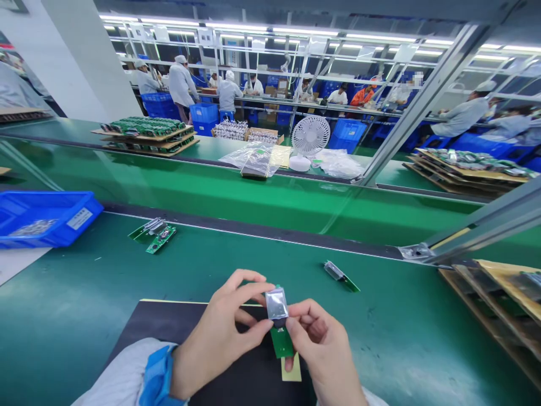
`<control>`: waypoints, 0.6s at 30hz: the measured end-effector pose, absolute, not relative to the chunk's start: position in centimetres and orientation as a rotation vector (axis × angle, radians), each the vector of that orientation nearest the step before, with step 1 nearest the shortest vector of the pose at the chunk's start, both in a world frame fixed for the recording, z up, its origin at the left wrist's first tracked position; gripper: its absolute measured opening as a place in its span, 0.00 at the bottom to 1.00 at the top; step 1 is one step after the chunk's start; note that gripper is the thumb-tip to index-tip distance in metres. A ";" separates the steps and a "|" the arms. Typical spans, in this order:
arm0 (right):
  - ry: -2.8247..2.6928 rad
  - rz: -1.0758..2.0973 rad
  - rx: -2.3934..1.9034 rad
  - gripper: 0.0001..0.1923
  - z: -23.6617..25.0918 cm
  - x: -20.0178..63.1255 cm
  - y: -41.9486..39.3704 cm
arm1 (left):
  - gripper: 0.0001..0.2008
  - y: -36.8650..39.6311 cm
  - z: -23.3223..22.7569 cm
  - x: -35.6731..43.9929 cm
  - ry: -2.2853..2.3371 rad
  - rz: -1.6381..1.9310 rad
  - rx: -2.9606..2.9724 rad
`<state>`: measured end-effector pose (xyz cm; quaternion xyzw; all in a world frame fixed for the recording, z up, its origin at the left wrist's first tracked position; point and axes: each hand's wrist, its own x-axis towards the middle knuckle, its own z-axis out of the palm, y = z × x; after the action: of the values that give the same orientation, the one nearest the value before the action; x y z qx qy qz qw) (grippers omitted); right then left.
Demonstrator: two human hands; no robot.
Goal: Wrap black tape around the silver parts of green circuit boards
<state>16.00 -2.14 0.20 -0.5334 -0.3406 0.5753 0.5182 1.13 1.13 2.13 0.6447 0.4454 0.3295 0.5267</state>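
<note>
Both hands hold one small green circuit board [282, 341] with a silvery, film-covered display [277, 303] at its upper end. My left hand [230, 321] grips the display's left side, index finger at the top corner and thumb at the lower corner. My right hand [319, 344] pinches the right edge where display and board meet, with other fingers curled behind. Under them lies a black mat [169, 321], and a pale yellow paper piece [291, 369] shows below the board. A blue band [158, 375] circles my left wrist.
More boards with displays [158, 232] lie at the left, and a single one [341, 276] at the right. A blue bin [82, 217] stands far left; stacked cardboard trays [486, 304] rise at the right edge. Behind a clear partition are a fan [310, 137] and several people.
</note>
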 end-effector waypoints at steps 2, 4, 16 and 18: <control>-0.881 1.447 -1.274 0.15 0.3 16.3 -2.1 | 0.19 1.2 2.0 0.5 1.013 0.789 1.802; -0.913 1.479 -1.270 0.15 0.3 16.3 -2.2 | 0.21 1.2 1.8 0.3 0.965 0.820 1.999; -0.785 1.361 -1.198 0.14 0.5 14.9 -2.7 | 0.24 0.4 1.9 1.4 0.989 1.032 1.814; -0.776 1.352 -1.195 0.15 0.3 14.7 -2.7 | 0.24 0.2 1.7 1.5 0.995 1.046 1.835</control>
<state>14.74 -2.74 0.30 -0.5061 -0.3284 0.5723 0.5554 1.51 0.21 1.72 0.7228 0.3920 0.4120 0.3926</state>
